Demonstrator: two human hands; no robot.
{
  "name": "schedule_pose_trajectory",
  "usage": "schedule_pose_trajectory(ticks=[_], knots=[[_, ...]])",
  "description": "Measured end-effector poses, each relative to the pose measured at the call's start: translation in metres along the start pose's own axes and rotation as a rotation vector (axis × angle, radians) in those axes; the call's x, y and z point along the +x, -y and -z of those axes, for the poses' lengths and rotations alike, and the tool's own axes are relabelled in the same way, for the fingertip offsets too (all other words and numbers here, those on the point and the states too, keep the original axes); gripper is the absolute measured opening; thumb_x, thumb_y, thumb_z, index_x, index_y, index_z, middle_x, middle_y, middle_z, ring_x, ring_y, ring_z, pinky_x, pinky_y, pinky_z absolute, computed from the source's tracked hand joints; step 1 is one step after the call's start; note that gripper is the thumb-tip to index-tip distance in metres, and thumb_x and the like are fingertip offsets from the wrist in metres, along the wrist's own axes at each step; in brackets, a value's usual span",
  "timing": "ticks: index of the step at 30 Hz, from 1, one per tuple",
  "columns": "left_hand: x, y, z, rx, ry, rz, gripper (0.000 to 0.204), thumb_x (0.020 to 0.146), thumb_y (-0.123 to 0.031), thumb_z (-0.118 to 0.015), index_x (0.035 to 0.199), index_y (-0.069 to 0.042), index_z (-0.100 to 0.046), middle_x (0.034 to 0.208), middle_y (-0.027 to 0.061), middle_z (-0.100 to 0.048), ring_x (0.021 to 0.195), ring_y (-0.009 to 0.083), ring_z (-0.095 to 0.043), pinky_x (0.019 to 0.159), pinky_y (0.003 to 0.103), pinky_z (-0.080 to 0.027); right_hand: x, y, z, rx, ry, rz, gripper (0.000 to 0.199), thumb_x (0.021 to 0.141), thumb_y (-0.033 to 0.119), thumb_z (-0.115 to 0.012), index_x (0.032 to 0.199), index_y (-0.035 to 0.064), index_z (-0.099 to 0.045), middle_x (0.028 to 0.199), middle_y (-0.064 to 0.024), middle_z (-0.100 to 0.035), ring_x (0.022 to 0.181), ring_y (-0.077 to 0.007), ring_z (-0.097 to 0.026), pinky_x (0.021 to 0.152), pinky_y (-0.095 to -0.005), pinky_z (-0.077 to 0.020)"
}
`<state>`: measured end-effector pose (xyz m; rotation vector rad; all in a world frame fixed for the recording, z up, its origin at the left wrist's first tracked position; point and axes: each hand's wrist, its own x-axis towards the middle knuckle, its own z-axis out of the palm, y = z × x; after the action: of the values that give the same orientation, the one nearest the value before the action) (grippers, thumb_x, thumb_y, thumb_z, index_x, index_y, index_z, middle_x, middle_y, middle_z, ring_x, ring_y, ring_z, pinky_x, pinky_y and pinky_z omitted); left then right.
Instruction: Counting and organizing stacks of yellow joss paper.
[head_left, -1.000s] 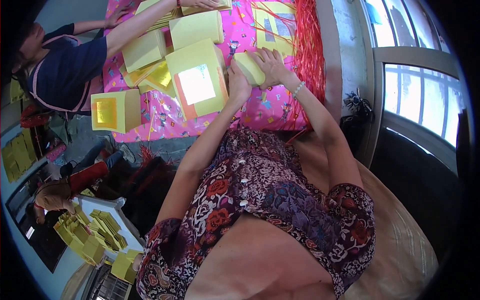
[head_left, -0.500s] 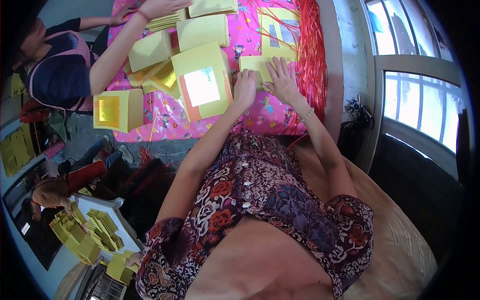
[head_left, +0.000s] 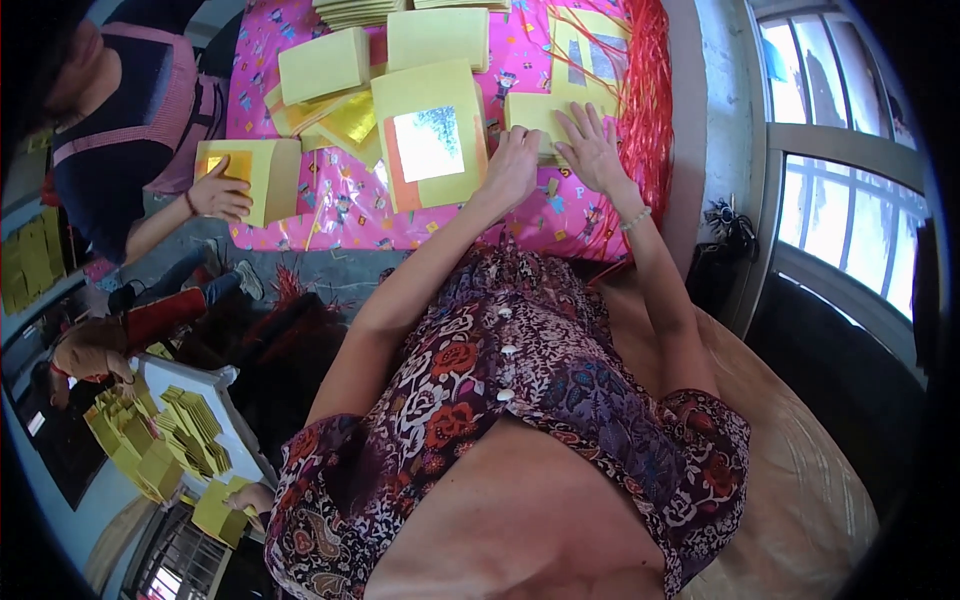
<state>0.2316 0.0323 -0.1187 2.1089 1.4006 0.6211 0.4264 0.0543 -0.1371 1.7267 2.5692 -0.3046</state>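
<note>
Both of your hands rest on a small yellow paper sheet (head_left: pixel 535 112) that lies flat on the pink table cover (head_left: pixel 340 205). Your left hand (head_left: pixel 512 165) is curled, with its fingers bent and close together, pushing down on the near left side of the sheet. Your right hand (head_left: pixel 592 150) lies flat on the sheet with its fingers spread wide.

Just to the left of your hands sits a big yellow paper with a shiny silver square (head_left: pixel 430 135). It almost touches your left hand. If that hand slides sideways, I think it could bump the big paper and push it crooked.

The red strings (head_left: pixel 648 95) lie right beside your right hand, along the edge of the cover. Your spread fingers could catch a string and drag it over the sheet.

The sheet is thin. If you press hard with one hand and pull with the other, it may wrinkle or tear.

Another person's hand (head_left: pixel 222 192) holds a yellow paper with a gold square (head_left: pixel 250 175) at the far left, well away from you.
</note>
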Motion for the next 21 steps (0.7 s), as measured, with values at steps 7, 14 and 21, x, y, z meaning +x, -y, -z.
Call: schedule_pose_trajectory(ticks=[7, 14, 21], knots=[[-0.064, 0.032, 0.071, -0.206, -0.006, -0.014, 0.036, 0.078, -0.004, -0.067, 0.113, -0.006, -0.059, 0.104, 0.0137, -0.056, 0.100, 0.0332, -0.054, 0.086, 0.041, -0.048, -0.001, 0.044, 0.034, 0.069, -0.167, 0.045, 0.050, 0.092, 0.030, -0.059, 0.136, 0.0107, -0.046, 0.135, -0.0126, -0.047, 0.134, -0.0340, -0.037, 0.108, -0.0562, -0.0295], [-0.105, 0.081, 0.088, 0.025, 0.039, 0.101, 0.047, 0.069, -0.010, -0.079, 0.112, -0.008, -0.060, 0.104, 0.0109, -0.055, 0.101, 0.0319, -0.054, 0.086, 0.041, -0.048, 0.001, 0.110, 0.015, 0.318, -0.127, 0.303, 0.049, 0.078, 0.027, -0.074, 0.120, 0.0098, -0.057, 0.116, -0.0091, -0.057, 0.113, -0.0274, -0.053, 0.097, -0.0416, -0.0404], [-0.106, 0.095, 0.073, 0.087, 0.067, 0.138, 0.050, 0.066, -0.008, -0.081, 0.111, -0.010, -0.059, 0.107, 0.0094, -0.055, 0.102, 0.0317, -0.053, 0.087, 0.041, -0.048, 0.010, 0.127, -0.011, 0.194, -0.101, 0.365, 0.051, 0.069, 0.030, -0.079, 0.110, 0.0089, -0.058, 0.102, -0.0064, -0.055, 0.099, -0.0245, -0.054, 0.083, -0.0373, -0.0456]])
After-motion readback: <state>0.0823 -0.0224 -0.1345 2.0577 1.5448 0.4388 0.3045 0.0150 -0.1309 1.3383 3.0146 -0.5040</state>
